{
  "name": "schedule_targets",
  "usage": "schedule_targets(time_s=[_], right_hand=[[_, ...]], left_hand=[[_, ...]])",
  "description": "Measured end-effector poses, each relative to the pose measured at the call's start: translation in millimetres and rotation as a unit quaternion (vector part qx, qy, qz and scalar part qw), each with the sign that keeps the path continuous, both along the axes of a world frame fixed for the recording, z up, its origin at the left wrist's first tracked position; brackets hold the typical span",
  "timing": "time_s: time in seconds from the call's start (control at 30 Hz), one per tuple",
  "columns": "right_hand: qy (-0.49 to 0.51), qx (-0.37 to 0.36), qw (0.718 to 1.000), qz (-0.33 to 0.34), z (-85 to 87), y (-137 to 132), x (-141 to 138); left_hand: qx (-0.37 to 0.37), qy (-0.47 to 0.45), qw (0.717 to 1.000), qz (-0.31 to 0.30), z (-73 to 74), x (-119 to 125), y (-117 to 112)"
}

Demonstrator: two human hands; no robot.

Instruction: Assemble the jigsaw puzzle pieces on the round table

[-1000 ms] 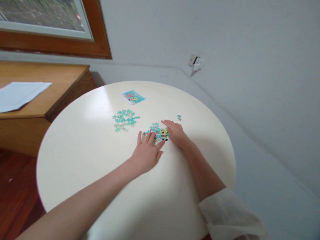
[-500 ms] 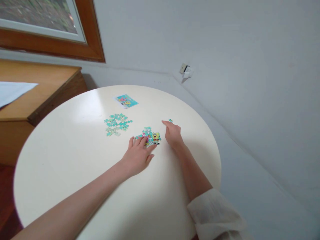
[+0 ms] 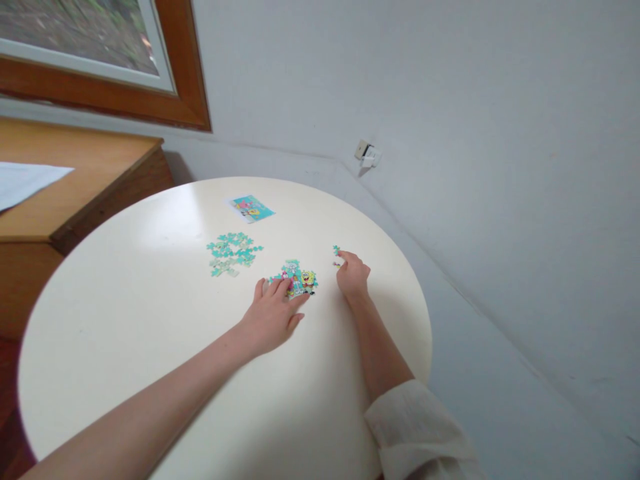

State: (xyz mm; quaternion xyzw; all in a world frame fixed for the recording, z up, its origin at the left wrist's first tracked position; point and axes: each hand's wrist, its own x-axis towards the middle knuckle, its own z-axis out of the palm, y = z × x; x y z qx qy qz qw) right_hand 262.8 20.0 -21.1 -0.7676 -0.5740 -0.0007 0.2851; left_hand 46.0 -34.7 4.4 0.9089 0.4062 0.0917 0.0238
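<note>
On the round cream table (image 3: pixel 150 360) lies a small joined patch of a cartoon jigsaw puzzle (image 3: pixel 299 278). My left hand (image 3: pixel 273 310) rests flat with its fingertips on the patch's left edge, fingers spread. My right hand (image 3: pixel 353 273) is to the right of the patch, fingers curled in a pinch on a loose puzzle piece (image 3: pixel 337 251) at its fingertips. A cluster of loose teal pieces (image 3: pixel 232 252) lies further left, apart from both hands.
A small picture card (image 3: pixel 252 208) lies near the table's far edge. A wooden desk (image 3: pixel 75 193) with a white sheet (image 3: pixel 25 181) stands at the left. A framed picture (image 3: pixel 100 60) and a wall socket (image 3: pixel 367 154) are on the grey wall.
My right hand has left the joined patch and moved right to the loose piece, closing its fingers on it. My left hand has stayed on the patch. The camera has shifted.
</note>
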Motion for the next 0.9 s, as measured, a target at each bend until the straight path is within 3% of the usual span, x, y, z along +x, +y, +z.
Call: schedule_targets(time_s=[0.43, 0.9], right_hand=[[-0.036, -0.015, 0.999, -0.008, -5.6, 0.5, -1.5], [-0.051, -0.046, 0.998, -0.005, 2.1, -3.1, -6.7]], left_hand=[[-0.006, -0.006, 1.000, 0.005, -0.4, 1.9, -0.7], [0.005, -0.001, 1.000, 0.006, 1.3, 1.1, -1.8]])
